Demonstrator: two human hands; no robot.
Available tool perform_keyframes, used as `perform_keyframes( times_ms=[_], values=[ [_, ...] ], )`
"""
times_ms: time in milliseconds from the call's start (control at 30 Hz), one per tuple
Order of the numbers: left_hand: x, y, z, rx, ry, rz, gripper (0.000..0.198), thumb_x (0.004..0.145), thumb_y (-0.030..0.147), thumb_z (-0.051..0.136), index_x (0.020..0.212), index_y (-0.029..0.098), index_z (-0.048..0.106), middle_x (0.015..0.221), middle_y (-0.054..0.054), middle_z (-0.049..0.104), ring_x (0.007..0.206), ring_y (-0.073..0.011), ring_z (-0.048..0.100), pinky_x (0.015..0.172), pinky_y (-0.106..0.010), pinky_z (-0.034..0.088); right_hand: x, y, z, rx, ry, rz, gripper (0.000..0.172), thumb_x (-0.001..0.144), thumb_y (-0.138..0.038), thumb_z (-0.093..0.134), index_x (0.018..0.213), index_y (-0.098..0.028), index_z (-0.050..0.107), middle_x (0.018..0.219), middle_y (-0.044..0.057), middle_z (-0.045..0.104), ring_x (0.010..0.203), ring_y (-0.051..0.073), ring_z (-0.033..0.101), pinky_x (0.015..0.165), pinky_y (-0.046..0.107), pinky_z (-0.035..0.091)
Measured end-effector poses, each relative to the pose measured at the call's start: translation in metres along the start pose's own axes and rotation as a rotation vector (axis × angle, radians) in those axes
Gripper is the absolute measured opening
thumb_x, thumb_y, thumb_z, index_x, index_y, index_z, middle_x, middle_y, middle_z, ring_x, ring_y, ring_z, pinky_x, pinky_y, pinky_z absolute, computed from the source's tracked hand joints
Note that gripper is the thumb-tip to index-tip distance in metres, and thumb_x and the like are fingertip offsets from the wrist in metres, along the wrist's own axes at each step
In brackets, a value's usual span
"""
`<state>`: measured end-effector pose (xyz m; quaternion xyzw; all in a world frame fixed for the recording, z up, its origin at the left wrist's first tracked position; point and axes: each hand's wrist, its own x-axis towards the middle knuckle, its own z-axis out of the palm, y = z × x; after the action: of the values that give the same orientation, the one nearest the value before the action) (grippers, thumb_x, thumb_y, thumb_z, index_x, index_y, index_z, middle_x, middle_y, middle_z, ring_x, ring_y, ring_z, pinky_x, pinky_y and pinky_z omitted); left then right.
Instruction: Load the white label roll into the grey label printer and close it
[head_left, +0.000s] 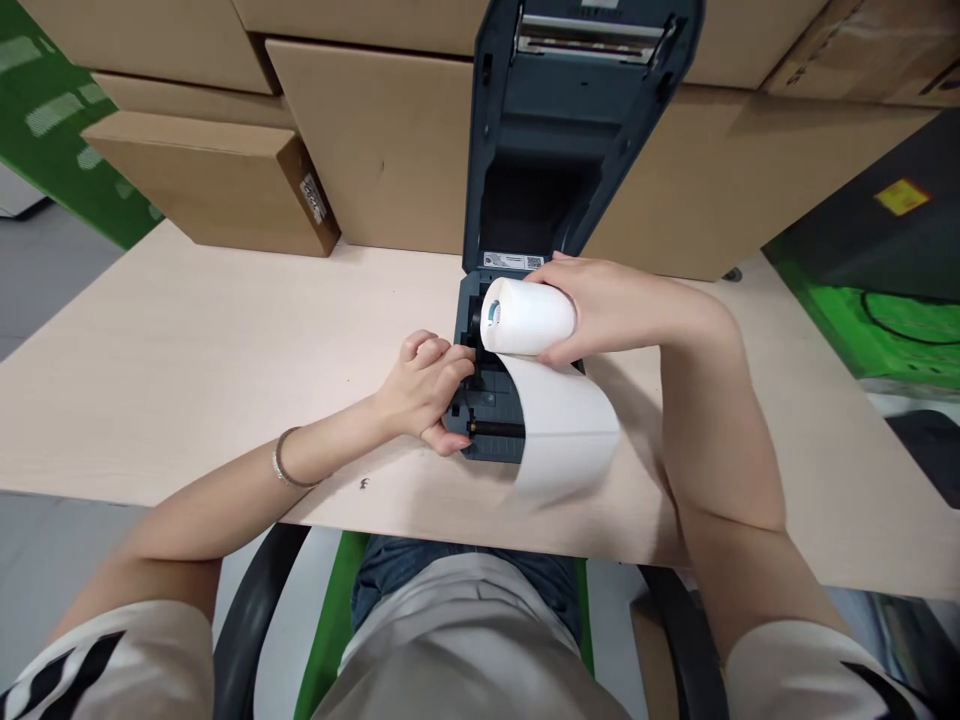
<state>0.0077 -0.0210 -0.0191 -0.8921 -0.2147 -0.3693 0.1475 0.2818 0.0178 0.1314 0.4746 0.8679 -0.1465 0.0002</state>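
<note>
A dark blue-grey label printer (487,398) sits on the table with its lid (559,130) swung up at the back. My right hand (600,310) is closed around the right end of a white label roll (534,317), holding it over the printer's open bay. From the roll a loose strip of label paper (570,425) hangs forward and right, over the black roller (496,429). Closed on the printer's left edge is my left hand (433,388), its fingers curled and its thumb by the roller's left end. The underside of the roll is hidden.
Cardboard boxes (375,150) stand in a wall behind the printer, and a smaller box (202,185) lies at the back left of the pale wooden table (187,350). On the right are a dark case (862,200) and a green surface. A chair's armrests flank my body.
</note>
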Motion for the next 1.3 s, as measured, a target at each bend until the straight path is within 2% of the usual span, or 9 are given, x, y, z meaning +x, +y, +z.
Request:
perform_keyframes(
  times_ms=[100,233,333,433,600,700,867,1033,1300],
  values=[
    [0.002,0.001,0.000,-0.007,0.019,-0.009,0.082,0.091,0.090,0.016,0.121,0.024,0.054,0.111,-0.008,0.069,0.089,-0.0273,0.043,0.092,-0.047,0.031,0.001,-0.004,0.002,-0.036,0.001,-0.011,0.055,0.062,-0.044,0.080,0.111,-0.024,0.066,0.113,0.008,0.072,0.113,0.036,0.066,0.088,0.047,0.056],
    [0.005,0.003,-0.001,0.020,0.038,-0.001,0.081,0.094,0.088,0.012,0.121,0.023,0.053,0.106,-0.007,0.069,0.087,-0.0264,0.043,0.089,-0.046,0.032,0.012,-0.003,0.014,-0.076,-0.007,-0.054,0.044,0.064,-0.042,0.079,0.103,-0.024,0.068,0.109,0.006,0.075,0.121,0.037,0.067,0.117,0.053,0.048],
    [0.005,0.003,-0.002,-0.029,0.068,0.009,0.080,0.097,0.083,0.012,0.121,0.020,0.056,0.105,-0.008,0.071,0.088,-0.0267,0.043,0.088,-0.048,0.034,0.025,0.003,0.025,-0.087,-0.019,-0.054,0.042,0.065,-0.039,0.080,0.103,-0.024,0.071,0.109,0.006,0.077,0.122,0.037,0.069,0.126,0.055,0.041],
    [0.002,0.002,-0.002,-0.050,0.018,-0.031,0.085,0.094,0.087,0.011,0.118,0.021,0.059,0.108,-0.009,0.073,0.089,-0.0275,0.044,0.087,-0.049,0.035,0.034,0.009,0.034,-0.059,-0.055,-0.059,0.043,0.067,-0.045,0.081,0.104,-0.024,0.072,0.110,0.006,0.078,0.123,0.037,0.069,0.127,0.054,0.040],
    [-0.003,0.001,-0.001,-0.090,-0.012,-0.071,0.089,0.090,0.093,0.015,0.124,0.023,0.058,0.110,-0.009,0.073,0.091,-0.0287,0.047,0.090,-0.049,0.035,0.037,0.013,0.039,-0.074,-0.060,-0.067,0.054,0.069,-0.046,0.080,0.118,-0.024,0.073,0.124,0.009,0.075,0.126,0.033,0.068,0.137,0.056,0.023],
    [-0.002,0.001,-0.002,-0.114,0.002,-0.061,0.088,0.091,0.092,0.018,0.128,0.023,0.059,0.112,-0.009,0.072,0.092,-0.0288,0.047,0.090,-0.050,0.036,0.034,0.010,0.040,-0.081,-0.040,-0.069,0.061,0.069,-0.047,0.080,0.124,-0.022,0.072,0.129,0.010,0.074,0.129,0.034,0.066,0.136,0.056,0.021],
    [0.002,0.002,-0.003,-0.089,0.015,-0.037,0.087,0.094,0.089,0.016,0.129,0.022,0.058,0.110,-0.009,0.072,0.091,-0.0287,0.047,0.089,-0.050,0.035,0.032,0.010,0.039,-0.129,-0.029,-0.045,0.067,0.070,-0.051,0.079,0.127,-0.018,0.072,0.128,0.013,0.073,0.123,0.037,0.064,0.117,0.052,0.041],
    [0.003,0.001,-0.003,-0.080,0.007,-0.017,0.086,0.095,0.087,0.015,0.129,0.021,0.059,0.111,-0.010,0.072,0.092,-0.0289,0.045,0.088,-0.049,0.035,0.032,0.013,0.042,-0.076,-0.010,-0.021,0.084,0.070,-0.058,0.082,0.141,-0.018,0.063,0.133,0.012,0.073,0.135,0.040,0.057,0.120,0.050,0.039],
    [-0.004,0.002,-0.003,-0.076,-0.036,-0.070,0.093,0.089,0.093,0.020,0.138,0.023,0.057,0.110,-0.011,0.074,0.095,-0.0308,0.049,0.092,-0.050,0.034,0.017,-0.012,0.034,-0.204,0.151,-0.026,0.070,0.077,-0.061,0.082,0.131,-0.017,0.072,0.132,0.019,0.065,0.128,0.043,0.059,0.117,0.057,0.040]
  ],
)
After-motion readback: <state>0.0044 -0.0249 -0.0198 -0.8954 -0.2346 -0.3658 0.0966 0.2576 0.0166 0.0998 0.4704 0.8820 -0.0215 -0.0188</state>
